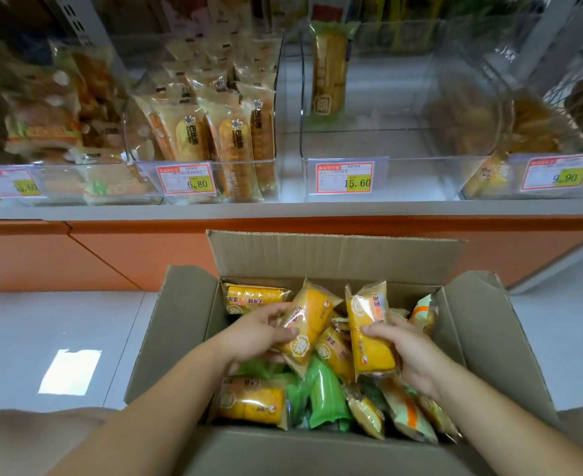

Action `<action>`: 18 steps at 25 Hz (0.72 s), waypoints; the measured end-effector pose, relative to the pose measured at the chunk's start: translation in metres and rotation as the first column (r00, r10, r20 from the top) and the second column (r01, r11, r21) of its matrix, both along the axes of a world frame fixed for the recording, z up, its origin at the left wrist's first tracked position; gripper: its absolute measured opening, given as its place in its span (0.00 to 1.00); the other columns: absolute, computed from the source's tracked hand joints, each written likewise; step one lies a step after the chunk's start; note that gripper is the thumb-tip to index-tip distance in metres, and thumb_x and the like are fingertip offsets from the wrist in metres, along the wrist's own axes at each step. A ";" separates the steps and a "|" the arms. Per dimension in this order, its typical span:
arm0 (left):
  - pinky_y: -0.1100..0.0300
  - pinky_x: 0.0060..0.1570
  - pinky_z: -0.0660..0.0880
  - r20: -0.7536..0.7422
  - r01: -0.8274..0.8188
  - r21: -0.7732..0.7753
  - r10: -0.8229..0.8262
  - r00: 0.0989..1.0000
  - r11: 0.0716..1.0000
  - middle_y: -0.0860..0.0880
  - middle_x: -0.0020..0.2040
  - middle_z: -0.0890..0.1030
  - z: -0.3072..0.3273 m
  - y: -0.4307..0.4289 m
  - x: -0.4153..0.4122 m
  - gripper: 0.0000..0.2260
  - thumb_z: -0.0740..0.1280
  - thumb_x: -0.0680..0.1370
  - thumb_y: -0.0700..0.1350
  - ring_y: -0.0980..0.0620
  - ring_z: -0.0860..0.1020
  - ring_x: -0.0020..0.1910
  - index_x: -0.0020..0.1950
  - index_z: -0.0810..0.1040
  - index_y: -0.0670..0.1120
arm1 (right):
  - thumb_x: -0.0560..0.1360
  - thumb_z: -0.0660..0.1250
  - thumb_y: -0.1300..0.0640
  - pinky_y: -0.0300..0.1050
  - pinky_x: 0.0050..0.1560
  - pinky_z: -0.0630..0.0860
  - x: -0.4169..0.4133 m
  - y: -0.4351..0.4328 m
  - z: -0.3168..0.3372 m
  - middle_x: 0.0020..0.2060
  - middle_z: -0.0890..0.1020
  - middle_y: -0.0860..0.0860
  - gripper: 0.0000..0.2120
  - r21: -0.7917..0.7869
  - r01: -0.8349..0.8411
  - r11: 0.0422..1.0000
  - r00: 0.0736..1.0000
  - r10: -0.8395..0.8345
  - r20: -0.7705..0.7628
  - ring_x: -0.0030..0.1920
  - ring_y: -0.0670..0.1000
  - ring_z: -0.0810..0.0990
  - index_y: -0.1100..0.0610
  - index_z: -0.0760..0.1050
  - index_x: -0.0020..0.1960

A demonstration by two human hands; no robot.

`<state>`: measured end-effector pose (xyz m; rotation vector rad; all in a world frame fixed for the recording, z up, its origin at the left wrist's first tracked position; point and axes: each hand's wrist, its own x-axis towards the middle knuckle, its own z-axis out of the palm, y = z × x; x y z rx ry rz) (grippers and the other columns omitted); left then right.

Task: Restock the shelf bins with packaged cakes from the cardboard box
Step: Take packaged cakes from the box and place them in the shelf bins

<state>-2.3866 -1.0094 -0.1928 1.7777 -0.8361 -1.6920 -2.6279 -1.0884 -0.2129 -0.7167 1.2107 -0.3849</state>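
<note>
Yellow cake pack (309,321) clasped in your left grip (255,334), second yellow pack (369,334) in your right grip (410,352), both inside the cardboard box (317,255). Box mostly full, 15.60 bin (403,173) nearly bare: restocking looks barely started.

A person's left hand (259,333) and right hand (406,352) each grip a yellow packaged cake (309,321) inside an open cardboard box (334,255) of mixed yellow and green packs. On the far shelf, a clear bin (403,173) tagged 15.60 holds one upright pack (329,70); the blurred bins to its left appear fuller.
</note>
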 end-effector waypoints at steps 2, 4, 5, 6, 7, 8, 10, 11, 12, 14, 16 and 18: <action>0.51 0.51 0.81 -0.127 0.017 0.011 -0.016 0.992 1.000 0.46 0.57 0.83 0.007 -0.003 -0.009 0.17 0.68 0.78 0.39 0.46 0.83 0.52 0.66 0.74 0.51 | 0.64 0.74 0.66 0.59 0.52 0.79 0.002 0.003 0.007 0.51 0.84 0.61 0.25 0.020 0.012 1.000 0.992 -0.014 0.122 0.51 0.61 0.83 0.60 0.76 0.60; 0.53 0.50 0.81 -0.190 0.028 -0.002 -0.028 0.981 1.000 0.45 0.56 0.84 0.016 -0.008 -0.020 0.16 0.66 0.79 0.38 0.47 0.83 0.50 0.66 0.74 0.51 | 0.62 0.75 0.66 0.62 0.59 0.76 0.006 0.007 0.016 0.52 0.84 0.62 0.27 0.003 -0.002 1.000 0.984 0.002 0.179 0.55 0.62 0.82 0.62 0.76 0.61; 0.52 0.50 0.81 -0.194 0.022 -0.015 -0.025 0.981 1.000 0.45 0.56 0.83 0.022 -0.011 -0.026 0.17 0.66 0.79 0.39 0.47 0.83 0.50 0.66 0.74 0.51 | 0.63 0.74 0.66 0.62 0.60 0.75 0.007 0.008 0.022 0.52 0.84 0.62 0.26 -0.019 -0.008 1.000 0.982 0.011 0.190 0.55 0.62 0.82 0.63 0.76 0.61; 0.51 0.51 0.81 -0.188 0.016 -0.037 -0.022 0.982 0.999 0.46 0.57 0.83 0.026 -0.014 -0.030 0.18 0.67 0.78 0.39 0.46 0.84 0.51 0.67 0.73 0.52 | 0.63 0.73 0.65 0.61 0.60 0.75 0.007 0.008 0.029 0.52 0.84 0.62 0.25 -0.042 -0.008 0.999 0.983 0.016 0.183 0.55 0.62 0.82 0.63 0.77 0.60; 0.51 0.50 0.81 -0.174 0.011 -0.070 -0.023 0.984 0.997 0.46 0.58 0.83 0.031 -0.017 -0.034 0.20 0.69 0.77 0.40 0.46 0.84 0.51 0.67 0.72 0.53 | 0.62 0.73 0.65 0.60 0.60 0.76 0.007 0.007 0.035 0.51 0.84 0.61 0.25 -0.059 -0.003 0.998 0.983 0.013 0.183 0.54 0.61 0.83 0.64 0.77 0.60; 0.53 0.47 0.80 -0.161 0.010 -0.112 -0.028 0.987 0.994 0.47 0.58 0.83 0.038 -0.021 -0.037 0.22 0.71 0.76 0.42 0.47 0.84 0.52 0.68 0.71 0.54 | 0.62 0.74 0.65 0.60 0.60 0.76 0.006 0.005 0.044 0.51 0.84 0.61 0.26 -0.074 0.003 0.997 0.982 0.011 0.190 0.53 0.61 0.83 0.63 0.77 0.60; 0.58 0.42 0.78 -0.147 0.019 -0.190 -0.047 0.988 0.982 0.48 0.58 0.83 0.055 -0.028 -0.043 0.26 0.75 0.73 0.45 0.49 0.84 0.50 0.69 0.70 0.55 | 0.63 0.76 0.65 0.60 0.60 0.76 0.000 0.000 0.065 0.52 0.84 0.60 0.27 -0.125 -0.007 0.992 0.977 0.033 0.209 0.54 0.60 0.83 0.62 0.76 0.61; 0.59 0.40 0.78 -0.141 0.026 -0.222 -0.059 0.988 0.975 0.48 0.58 0.83 0.064 -0.033 -0.047 0.28 0.75 0.71 0.46 0.49 0.83 0.49 0.69 0.70 0.55 | 0.64 0.76 0.64 0.59 0.58 0.77 -0.005 -0.004 0.076 0.51 0.84 0.59 0.25 -0.161 -0.011 0.987 0.978 0.044 0.205 0.53 0.60 0.83 0.62 0.76 0.61; 0.59 0.39 0.77 -0.132 0.032 -0.250 -0.066 0.989 0.968 0.48 0.57 0.83 0.074 -0.038 -0.049 0.29 0.75 0.70 0.48 0.50 0.83 0.48 0.69 0.71 0.55 | 0.66 0.75 0.64 0.57 0.55 0.79 -0.010 -0.009 0.088 0.50 0.85 0.59 0.23 -0.192 -0.005 0.981 0.979 0.043 0.197 0.52 0.59 0.84 0.62 0.76 0.60; 0.56 0.41 0.79 -0.103 0.043 -0.312 -0.079 0.992 0.949 0.49 0.56 0.84 0.096 -0.051 -0.057 0.29 0.76 0.69 0.49 0.49 0.83 0.48 0.68 0.72 0.55 | 0.66 0.74 0.65 0.49 0.44 0.82 -0.023 -0.020 0.111 0.48 0.85 0.58 0.22 -0.256 0.042 0.966 0.977 0.014 0.211 0.48 0.56 0.85 0.61 0.75 0.59; 0.49 0.53 0.80 -0.055 0.059 -0.379 -0.086 0.995 0.923 0.50 0.57 0.83 0.122 -0.070 -0.066 0.30 0.77 0.67 0.51 0.48 0.83 0.53 0.68 0.73 0.56 | 0.60 0.81 0.59 0.46 0.39 0.81 -0.042 -0.037 0.139 0.49 0.85 0.58 0.31 -0.368 0.084 0.926 0.975 0.000 0.223 0.47 0.55 0.85 0.61 0.74 0.60; 0.49 0.54 0.80 -0.018 0.058 -0.454 -0.074 0.997 0.889 0.51 0.56 0.84 0.150 -0.093 -0.078 0.31 0.79 0.65 0.52 0.50 0.83 0.53 0.67 0.74 0.56 | 0.47 0.86 0.50 0.45 0.36 0.81 -0.064 -0.061 0.169 0.48 0.85 0.58 0.44 -0.476 0.137 0.869 0.970 -0.020 0.241 0.44 0.55 0.86 0.61 0.75 0.59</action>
